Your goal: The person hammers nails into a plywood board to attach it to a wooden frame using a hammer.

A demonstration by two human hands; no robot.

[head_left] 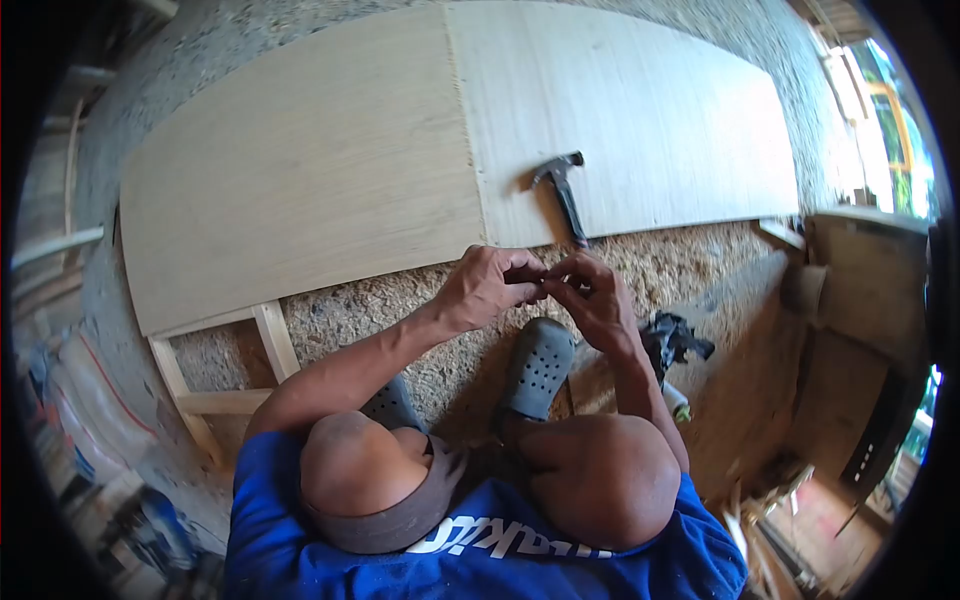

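And there's the frame (pixel 222 402) under the sheet (pixel 330 160), likely bracing it, left hand (pixel 474 290) pinched shut, hammer (pixel 568 208) on the sheet, handle handily near, and right hand (pixel 603 306) pinched too, fingertips meeting, anything between them too small to tell.
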